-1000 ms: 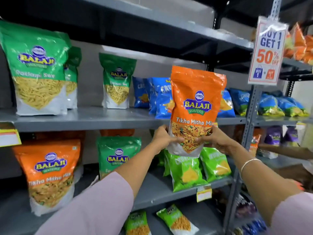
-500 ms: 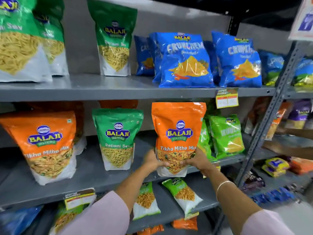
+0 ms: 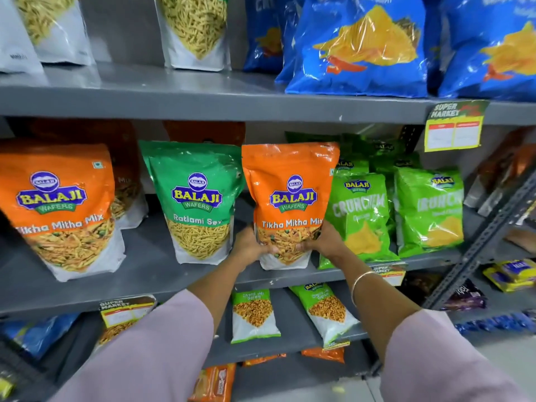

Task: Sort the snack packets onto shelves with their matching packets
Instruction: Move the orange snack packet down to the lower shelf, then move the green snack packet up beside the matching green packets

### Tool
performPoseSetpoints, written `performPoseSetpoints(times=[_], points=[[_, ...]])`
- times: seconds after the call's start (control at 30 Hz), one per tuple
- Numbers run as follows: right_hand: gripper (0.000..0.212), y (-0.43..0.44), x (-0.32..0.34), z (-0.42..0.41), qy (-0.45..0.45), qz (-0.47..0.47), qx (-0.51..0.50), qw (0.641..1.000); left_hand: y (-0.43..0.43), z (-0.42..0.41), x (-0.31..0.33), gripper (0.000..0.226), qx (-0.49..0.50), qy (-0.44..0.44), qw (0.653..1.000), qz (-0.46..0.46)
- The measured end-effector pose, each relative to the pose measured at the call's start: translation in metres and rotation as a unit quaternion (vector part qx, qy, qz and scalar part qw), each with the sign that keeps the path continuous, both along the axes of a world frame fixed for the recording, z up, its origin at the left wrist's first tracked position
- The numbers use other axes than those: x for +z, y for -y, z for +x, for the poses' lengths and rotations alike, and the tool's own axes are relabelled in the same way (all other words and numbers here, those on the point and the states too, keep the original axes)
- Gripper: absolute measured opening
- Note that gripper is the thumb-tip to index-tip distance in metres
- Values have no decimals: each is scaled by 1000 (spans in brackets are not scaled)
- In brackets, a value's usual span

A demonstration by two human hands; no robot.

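Observation:
An orange Tikha Mitha Mix packet stands upright on the middle grey shelf, gripped at its lower corners by my left hand and my right hand. It sits between a green Ratlami Sev packet on its left and green Crunchem bags on its right. Another orange Tikha Mitha Mix packet stands at the shelf's left end, with more orange packets behind it.
The upper shelf carries Ratlami Sev packets and blue Crunchem bags. A lower shelf holds small green-and-white packets. A yellow price tag hangs from the upper shelf edge. A slanted metal upright stands at the right.
Both hands have brought the orange packet down from in front of the upper shelf to the middle shelf, where its base now rests. My view has dropped and moved closer.

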State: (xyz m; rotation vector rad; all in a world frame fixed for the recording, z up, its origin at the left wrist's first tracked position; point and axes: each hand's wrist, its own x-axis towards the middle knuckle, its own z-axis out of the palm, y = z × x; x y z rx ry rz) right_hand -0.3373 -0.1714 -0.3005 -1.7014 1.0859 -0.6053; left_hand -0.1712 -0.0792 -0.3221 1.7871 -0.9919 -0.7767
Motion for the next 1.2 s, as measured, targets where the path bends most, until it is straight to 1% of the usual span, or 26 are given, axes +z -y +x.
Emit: performPoseSetpoints(times=[0.27,0.33,0.37,0.4,0.43,0.47,0.5,0.57,0.63,0.7,0.8,0.83,0.87,0.9,0.93,0.97,1.0,1.03,1.07,1.1,1.13,1.17,1.2], points=[[79,9,-6,6,4,9,10,1000,2,3,1,67,-17,0,1000,5],[83,8,-3,8,-12,15,14,1000,-2,2,1,65,-31,-8,999,16],[77,7,-2,8,-23,26,16,999,-5,1,3,63,-37,-12,999,34],[62,4,1,7,-36,46,16,998,-8,1,4,58,-41,-13,998,53],[41,0,5,5,-61,70,26,995,-13,2,5,49,-42,-5,996,76],[26,-4,8,3,-106,95,40,989,-17,5,6,37,-42,8,995,93],[21,-6,10,1,-161,103,53,980,-23,8,8,29,-40,16,994,105],[20,-11,14,-1,-233,116,80,962,-36,17,11,27,-42,16,992,119],[20,-15,14,4,-250,159,97,950,-51,31,16,26,-29,1,990,140],[22,-26,14,19,-237,199,129,942,-65,49,18,30,-6,-10,985,173],[22,-48,16,54,-212,229,186,932,-89,78,20,51,35,-42,973,222],[22,-53,14,68,-205,229,190,932,-95,88,19,53,56,-56,973,217],[22,-59,13,81,-196,217,194,937,-101,97,19,48,82,-65,974,202],[25,-65,12,93,-193,200,194,941,-104,106,18,43,118,-70,975,176],[28,-68,9,105,-188,172,186,949,-106,115,18,44,158,-71,974,146],[30,-72,7,115,-180,143,178,957,-106,122,18,51,186,-75,973,114],[35,-74,5,124,-168,120,167,964,-106,128,18,66,195,-81,973,89],[54,-72,0,133,-137,116,155,971,-105,132,17,82,185,-80,977,74],[80,-73,-3,140,-95,124,144,977,-104,136,17,93,165,-74,981,64],[100,-73,-6,146,-56,135,135,980,-103,137,17,98,148,-63,985,57],[109,-72,-9,150,-14,133,125,983,-100,139,17,100,137,-55,988,50],[104,-71,-13,154,15,125,115,985,-98,140,16,100,128,-50,989,45],[86,-73,-15,157,39,120,102,987,-96,143,14,96,123,-47,990,43]])
